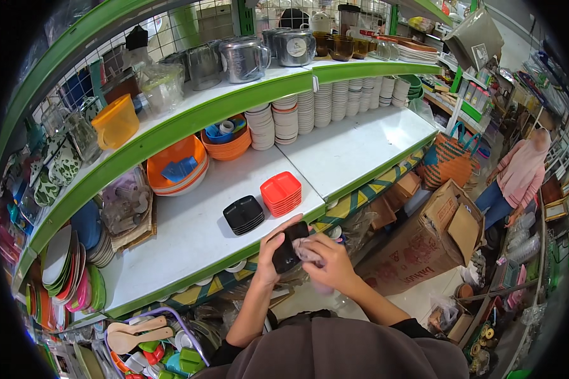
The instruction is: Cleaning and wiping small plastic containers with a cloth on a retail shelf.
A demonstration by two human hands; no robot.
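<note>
My left hand [268, 258] grips a small black divided dish [286, 256] by its edge, in front of the shelf's green lip. Against the dish's face my right hand [331, 263] presses a crumpled pale cloth [310, 251], part of which hangs below the fingers. Just beyond my hands, a short stack of black divided dishes [243, 214] rests on the white shelf [185, 237]. Beside it on the right stands a taller stack of red divided dishes [281, 193].
Orange bowls [178, 166] and stacked white cups [322, 106] line the shelf's back. Above runs another shelf [208, 106] with jugs and mugs. A large cardboard box [417, 246] stands at right, with a person [517, 175] beyond. A basket of utensils [156, 346] sits lower left.
</note>
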